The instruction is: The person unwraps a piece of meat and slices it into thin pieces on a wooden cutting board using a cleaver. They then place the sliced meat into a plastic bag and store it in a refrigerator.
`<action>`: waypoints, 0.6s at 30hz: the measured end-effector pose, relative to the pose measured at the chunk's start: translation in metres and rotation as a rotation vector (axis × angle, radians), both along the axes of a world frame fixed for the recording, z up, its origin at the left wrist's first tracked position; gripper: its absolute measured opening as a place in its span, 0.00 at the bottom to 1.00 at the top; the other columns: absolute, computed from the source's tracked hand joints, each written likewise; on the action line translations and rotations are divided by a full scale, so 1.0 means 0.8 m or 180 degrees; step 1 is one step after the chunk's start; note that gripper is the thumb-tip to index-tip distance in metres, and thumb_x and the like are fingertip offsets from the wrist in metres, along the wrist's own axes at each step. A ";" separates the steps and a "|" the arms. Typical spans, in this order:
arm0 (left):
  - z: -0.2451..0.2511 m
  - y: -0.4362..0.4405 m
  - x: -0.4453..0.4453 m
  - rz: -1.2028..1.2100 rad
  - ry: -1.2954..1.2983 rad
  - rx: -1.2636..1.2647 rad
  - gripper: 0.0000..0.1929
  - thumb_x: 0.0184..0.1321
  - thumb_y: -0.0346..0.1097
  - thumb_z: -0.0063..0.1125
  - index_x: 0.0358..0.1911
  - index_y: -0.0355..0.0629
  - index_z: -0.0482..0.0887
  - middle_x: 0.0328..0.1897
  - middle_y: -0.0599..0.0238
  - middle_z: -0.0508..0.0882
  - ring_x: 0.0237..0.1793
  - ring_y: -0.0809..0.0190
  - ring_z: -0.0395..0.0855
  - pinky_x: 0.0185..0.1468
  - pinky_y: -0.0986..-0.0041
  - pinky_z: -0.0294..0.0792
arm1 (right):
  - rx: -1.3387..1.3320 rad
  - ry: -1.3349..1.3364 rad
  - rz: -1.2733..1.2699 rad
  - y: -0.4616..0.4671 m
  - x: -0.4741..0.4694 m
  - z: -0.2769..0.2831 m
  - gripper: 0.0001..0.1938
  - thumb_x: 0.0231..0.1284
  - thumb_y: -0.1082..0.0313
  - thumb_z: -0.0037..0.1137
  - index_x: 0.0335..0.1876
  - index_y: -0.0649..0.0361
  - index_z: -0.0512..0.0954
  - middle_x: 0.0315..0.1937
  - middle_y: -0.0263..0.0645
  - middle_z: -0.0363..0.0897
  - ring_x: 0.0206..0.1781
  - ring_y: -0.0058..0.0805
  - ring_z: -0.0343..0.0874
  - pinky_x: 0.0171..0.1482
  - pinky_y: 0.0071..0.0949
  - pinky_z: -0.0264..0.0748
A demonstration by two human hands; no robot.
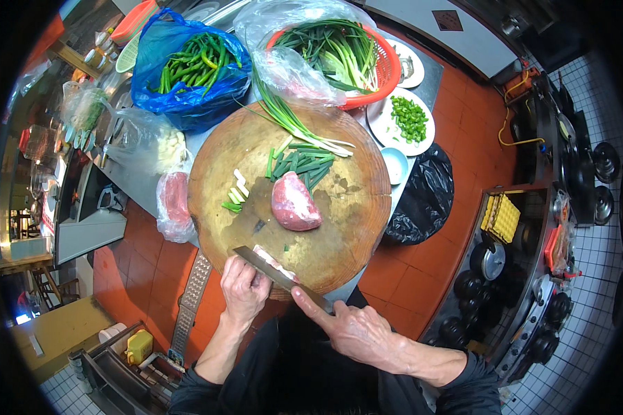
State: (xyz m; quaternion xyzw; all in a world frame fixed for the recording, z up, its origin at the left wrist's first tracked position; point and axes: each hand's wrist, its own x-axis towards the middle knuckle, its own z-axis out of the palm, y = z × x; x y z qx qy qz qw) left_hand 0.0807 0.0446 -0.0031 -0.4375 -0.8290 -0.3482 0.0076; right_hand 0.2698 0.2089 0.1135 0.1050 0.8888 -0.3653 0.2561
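Observation:
My right hand (361, 332) grips a cleaver (270, 270) at the near edge of a round wooden chopping block (363, 233), its index finger stretched along the blade. Curled against the near side of that blade is my left hand (244, 288); what lies under its fingers is hidden. A pale strip of meat (275, 262) shows along the blade's far side. Beyond it sits a larger chunk of raw meat (295, 202). Cut green scallion pieces (303, 163) lie behind the chunk, below whole scallions (311, 129). Several short white scallion pieces (237, 191) are at its left.
Behind the block stand a blue bag of green chilies (194, 65) and a red basket (392, 67) of scallions. On the right are a plate of chopped green peppers (409, 119), a small bowl (394, 165) and a black-bagged bin (423, 197). Bagged meat (174, 199) lies left.

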 end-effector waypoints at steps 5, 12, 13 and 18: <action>0.005 0.010 -0.003 -0.0017 -0.0067 0.0075 0.12 0.48 0.27 0.76 0.37 0.39 0.90 0.37 0.56 0.87 0.38 0.47 0.85 0.43 0.60 0.77 | -0.0063 -0.0140 0.0019 -0.004 0.000 -0.007 0.54 0.63 0.77 0.56 0.90 0.34 0.40 0.29 0.49 0.78 0.21 0.47 0.83 0.24 0.46 0.82; 0.004 0.006 -0.011 -0.0107 -0.0280 -0.0156 0.13 0.47 0.24 0.70 0.39 0.37 0.90 0.37 0.56 0.88 0.43 0.45 0.88 0.51 0.58 0.80 | -0.0299 0.0057 -0.0156 0.001 -0.034 -0.028 0.56 0.59 0.81 0.56 0.90 0.37 0.39 0.31 0.52 0.78 0.23 0.52 0.83 0.27 0.47 0.82; 0.005 0.008 -0.014 -0.0160 -0.0241 -0.0115 0.12 0.47 0.24 0.70 0.39 0.37 0.90 0.37 0.55 0.88 0.42 0.45 0.88 0.51 0.58 0.79 | -0.0307 0.0175 -0.0186 0.000 -0.042 -0.037 0.56 0.59 0.81 0.56 0.90 0.38 0.39 0.32 0.54 0.79 0.24 0.53 0.84 0.28 0.47 0.82; 0.008 0.006 -0.014 -0.0183 -0.0342 -0.0093 0.11 0.48 0.23 0.69 0.38 0.37 0.90 0.37 0.55 0.88 0.42 0.45 0.87 0.52 0.58 0.79 | -0.0373 -0.0241 0.0019 0.008 -0.040 -0.028 0.55 0.58 0.82 0.54 0.90 0.43 0.40 0.36 0.61 0.81 0.30 0.56 0.87 0.31 0.48 0.84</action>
